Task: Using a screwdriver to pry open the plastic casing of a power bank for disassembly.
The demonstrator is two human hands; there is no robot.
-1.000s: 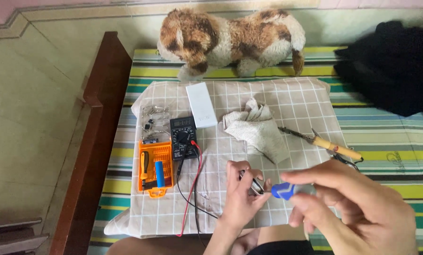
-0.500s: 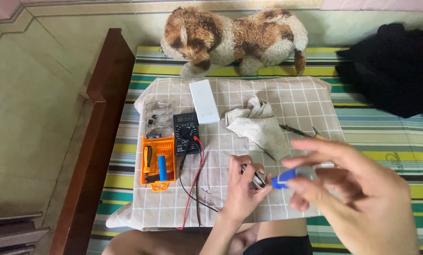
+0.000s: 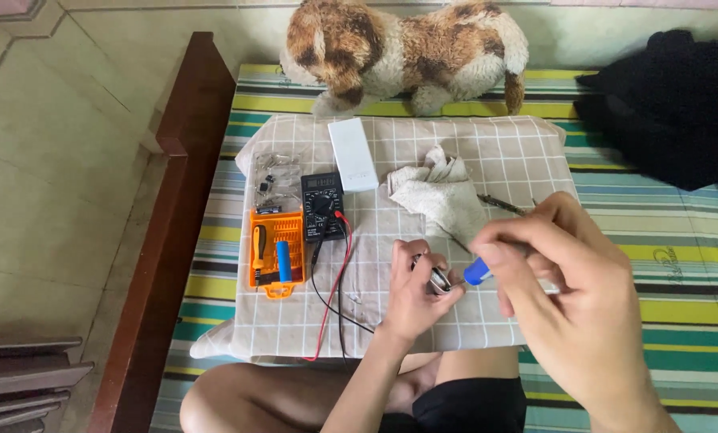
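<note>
- Left hand (image 3: 413,290) pinched around a small round metal part (image 3: 440,280), kept low over the checked cloth (image 3: 455,152) so it stays put.
- Right hand (image 3: 563,289) wrapped around a blue-handled screwdriver (image 3: 478,272), tip hidden, aimed at that part.
- Left of the metal part: black multimeter (image 3: 324,205) with leads trailing, orange bit case (image 3: 277,252), all within easy reach.
- Crumpled rag (image 3: 442,192) just behind the part, fluffy dog (image 3: 403,50) way beyond.

Blue-tipped tool (image 3: 478,273) against small metal part (image 3: 438,279).
</note>
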